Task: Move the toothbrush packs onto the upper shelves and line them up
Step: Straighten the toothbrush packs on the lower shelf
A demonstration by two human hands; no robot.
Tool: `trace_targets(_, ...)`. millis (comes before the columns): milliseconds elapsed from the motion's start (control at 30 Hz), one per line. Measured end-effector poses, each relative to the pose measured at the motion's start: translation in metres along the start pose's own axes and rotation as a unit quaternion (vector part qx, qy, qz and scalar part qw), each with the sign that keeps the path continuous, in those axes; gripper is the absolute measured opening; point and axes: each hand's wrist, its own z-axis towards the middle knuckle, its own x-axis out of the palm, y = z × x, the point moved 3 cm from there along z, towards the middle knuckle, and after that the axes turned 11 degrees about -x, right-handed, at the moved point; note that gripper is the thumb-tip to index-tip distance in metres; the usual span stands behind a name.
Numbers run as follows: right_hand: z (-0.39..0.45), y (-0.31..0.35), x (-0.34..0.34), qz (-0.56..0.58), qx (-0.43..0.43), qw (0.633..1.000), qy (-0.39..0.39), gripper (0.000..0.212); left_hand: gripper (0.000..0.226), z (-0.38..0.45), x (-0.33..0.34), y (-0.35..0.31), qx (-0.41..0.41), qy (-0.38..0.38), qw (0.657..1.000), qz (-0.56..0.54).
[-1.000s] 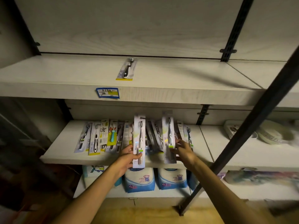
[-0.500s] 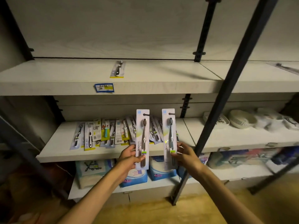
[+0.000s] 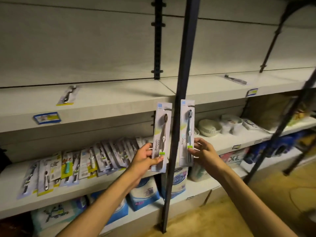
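Head view: a person holds two toothbrush packs upright before a store shelving unit. The left hand [image 3: 145,159] pinches the lower part of a grey-brush pack [image 3: 161,137]; the right hand [image 3: 203,151] pinches a blue-brush pack [image 3: 187,132]. A dark metal post [image 3: 181,82] stands between the two packs. One single pack [image 3: 67,96] lies flat on the upper shelf [image 3: 106,106], another [image 3: 236,80] further right. A row of overlapping packs [image 3: 82,165] lies on the middle shelf [image 3: 85,189] below
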Motion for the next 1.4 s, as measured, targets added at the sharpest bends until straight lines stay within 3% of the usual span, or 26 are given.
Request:
trace_targets(233, 0.054, 0.039, -0.106, -0.007, -0.030, 0.999, -0.020, 0.030, 0.033, 0.063, 0.105, -0.051, 0.066, 0.006, 0.998, 0.021)
trace_targets(567, 0.136, 0.104, -0.254, -0.054, -0.089, 0.995, -0.012, 0.029, 0.030, 0.153, 0.233, -0.129, 0.119, -0.036, 0.992, -0.004)
trace_targets(767, 0.186, 0.163, -0.312, -0.066, -0.129, 0.989, -0.002, 0.029, 0.024, 0.195, 0.265, -0.191, 0.156, -0.090, 0.983, -0.025)
trace_targets(1000, 0.266, 0.208, -0.372, -0.133, -0.121, 0.983, -0.018, 0.021, 0.017, 0.249, 0.292, -0.233, 0.131, -0.106, 0.986, 0.008)
trace_targets(1267, 0.363, 0.203, -0.423, -0.166, -0.076, 0.982, -0.043, 0.028, 0.013, 0.309, 0.297, -0.261, 0.061, -0.118, 0.990, 0.058)
trace_targets(1400, 0.401, 0.193, -0.442, -0.222, -0.042, 0.974, -0.023, 0.011, 0.009, 0.338, 0.299, -0.272, 0.040, -0.124, 0.989, 0.070)
